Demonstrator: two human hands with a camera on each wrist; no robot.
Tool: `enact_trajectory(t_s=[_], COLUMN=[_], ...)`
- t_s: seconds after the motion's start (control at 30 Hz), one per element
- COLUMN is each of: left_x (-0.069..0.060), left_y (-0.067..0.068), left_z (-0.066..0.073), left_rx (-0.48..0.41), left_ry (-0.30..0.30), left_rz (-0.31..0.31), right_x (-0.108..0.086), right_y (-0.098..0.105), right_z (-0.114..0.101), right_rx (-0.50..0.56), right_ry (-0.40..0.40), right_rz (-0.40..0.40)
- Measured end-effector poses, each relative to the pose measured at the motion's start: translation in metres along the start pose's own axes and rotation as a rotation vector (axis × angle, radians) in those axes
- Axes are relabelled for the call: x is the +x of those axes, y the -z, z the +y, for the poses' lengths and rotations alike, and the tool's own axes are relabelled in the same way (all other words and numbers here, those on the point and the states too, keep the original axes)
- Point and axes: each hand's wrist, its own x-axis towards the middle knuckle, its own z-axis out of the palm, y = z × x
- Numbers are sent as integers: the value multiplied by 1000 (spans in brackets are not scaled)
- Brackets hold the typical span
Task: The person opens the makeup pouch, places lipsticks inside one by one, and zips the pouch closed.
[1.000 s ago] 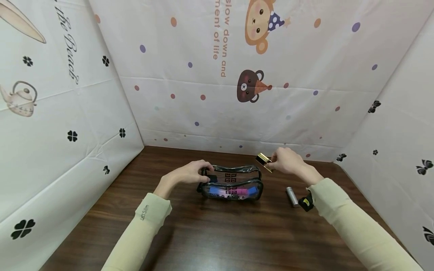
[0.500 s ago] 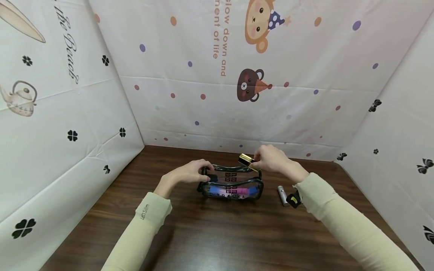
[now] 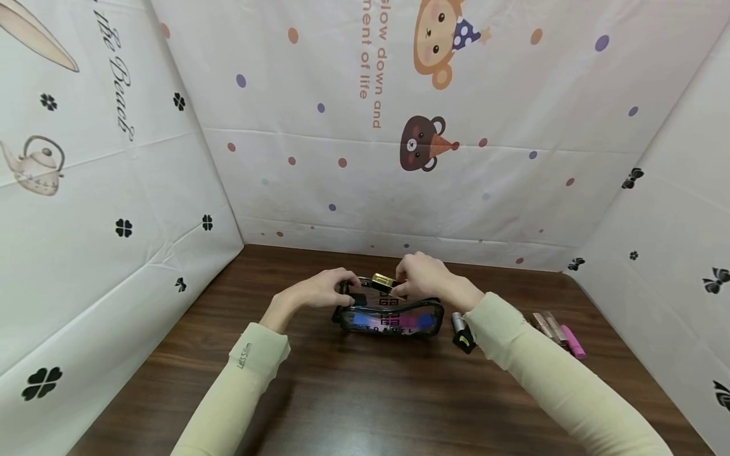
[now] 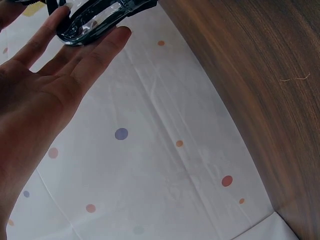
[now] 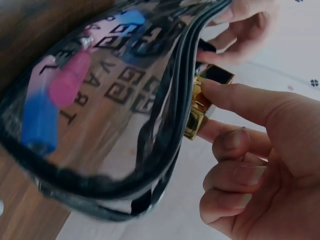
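A clear pouch with black trim [image 3: 419,320] stands on the table, its top open between my hands. My left hand [image 3: 319,289] grips its left end, fingers around the black edge [image 4: 82,39] in the left wrist view. With thumb and fingers, my right hand [image 3: 426,277] pinches a square black-and-gold lipstick [image 3: 383,282] at the pouch's opening. The right wrist view has this lipstick's gold part [image 5: 192,125] right beside the zip edge. Through the clear wall show a pink tube [image 5: 69,82] and a blue-and-lilac stick [image 5: 39,120].
Several slim tubes [image 3: 550,329] and a pink stick [image 3: 572,342] lie on the table to the right, partly behind the right sleeve. Below the right wrist hangs a black device with a silver cylinder [image 3: 458,322]. Printed cloth walls [image 3: 274,183] enclose the table [image 3: 365,392].
My right hand has moved left with the lipstick, from right of the pouch to over its opening. The tubes at right have come out from behind the sleeve. My left hand stays put.
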Motion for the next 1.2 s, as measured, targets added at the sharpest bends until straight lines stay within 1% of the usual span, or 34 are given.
enact_trajectory(t_s=[0.27,0.47,0.67,0.77,0.83,0.93,1.0,1.03,1.07,1.1,1.13,1.2], left_x=[1,3,2,1,0,-1,-1,-1,-2,-2,-2,-2], left_y=[1,1,0,1,1,2,2,2,2,1,1,1], left_z=[2,2,1,1,2,3,4,4,4,4,3,3], left_rx=[14,10,2,4,7,5,-4,-5,-5,-5,-3,1], left_ry=[1,15,9,12,12,8,8,7,9,11,8,9], left_rz=[5,2,-11,-7,-2,1,0,-1,-2,-3,-2,-4], right_x=[7,11,13,11,7,-1,-7,-9,-12,-14,-17,-22], right_y=[-10,-19,-28,-28,-25,-20,-20,-21,-23,-25,-28,-36], right_z=[-10,-15,-20,-17,-12,5,21,30,39,48,56,72], right_rx=[-25,-7,-35,-30,-11,9,12,14,16,22,31,61], right_ry=[13,6,29,45,43,15,-33,-65,-104,-146,-192,-268], right_rz=[-11,-20,13,57,109,233,320,350,363,360,342,267])
